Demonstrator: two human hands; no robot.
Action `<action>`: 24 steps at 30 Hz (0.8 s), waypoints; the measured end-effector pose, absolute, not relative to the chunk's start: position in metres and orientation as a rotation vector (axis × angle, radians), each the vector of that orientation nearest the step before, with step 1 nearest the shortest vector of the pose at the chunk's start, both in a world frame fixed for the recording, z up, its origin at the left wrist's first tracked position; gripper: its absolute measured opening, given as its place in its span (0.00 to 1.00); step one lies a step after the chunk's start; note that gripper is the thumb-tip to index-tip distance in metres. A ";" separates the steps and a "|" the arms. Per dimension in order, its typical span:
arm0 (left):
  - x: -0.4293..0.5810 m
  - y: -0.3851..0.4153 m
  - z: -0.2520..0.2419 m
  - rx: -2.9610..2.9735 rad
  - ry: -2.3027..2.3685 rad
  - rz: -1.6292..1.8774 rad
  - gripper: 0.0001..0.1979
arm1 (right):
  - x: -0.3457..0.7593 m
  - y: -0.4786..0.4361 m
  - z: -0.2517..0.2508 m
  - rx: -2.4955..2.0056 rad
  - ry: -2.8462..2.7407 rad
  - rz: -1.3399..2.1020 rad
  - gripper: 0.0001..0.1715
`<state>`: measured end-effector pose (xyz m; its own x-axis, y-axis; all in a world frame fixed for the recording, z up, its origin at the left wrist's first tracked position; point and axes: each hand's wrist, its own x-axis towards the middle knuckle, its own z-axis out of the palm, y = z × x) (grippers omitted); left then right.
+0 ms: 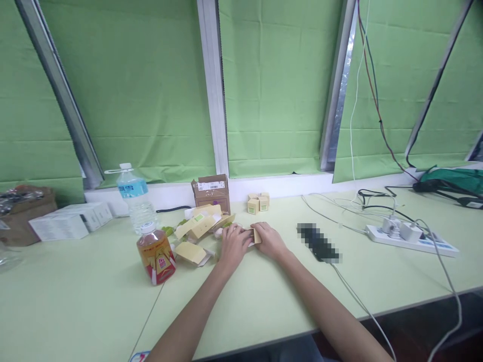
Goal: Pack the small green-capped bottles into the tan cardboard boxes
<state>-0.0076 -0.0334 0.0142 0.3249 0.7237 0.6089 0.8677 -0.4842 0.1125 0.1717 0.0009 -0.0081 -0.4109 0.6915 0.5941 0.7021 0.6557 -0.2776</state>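
Note:
My left hand [234, 245] and my right hand [268, 238] meet over the middle of the table, both closed on a small cardboard box [257, 236] held between them. One tan panel of it shows by my right fingers; the rest is covered by my hands. Left of my left hand lies a heap of unfolded tan cardboard pieces [204, 224], with one flattened piece [191, 252] nearer to me. Beyond my hands, by the wall, several little tan boxes [258, 202] with green labels stand close together.
A drink bottle [156, 254] and a large water bottle [136, 198] stand at left, near white boxes [70, 221]. A brown carton [212, 193] is at the back. At right lie a blurred dark phone-like object [319, 243], cables and a power strip [411, 240].

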 end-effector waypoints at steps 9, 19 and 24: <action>-0.007 -0.031 0.012 -2.343 -1.396 -1.194 0.11 | 0.174 0.004 -0.010 -1.091 -2.105 0.090 0.25; -0.011 -0.023 0.020 -2.109 -1.580 -2.183 0.14 | 0.183 0.006 -0.010 -1.246 -1.926 0.210 0.30; -0.011 -0.015 0.018 -2.002 -1.689 -2.485 0.16 | 0.188 0.012 -0.017 -1.393 -1.785 0.276 0.26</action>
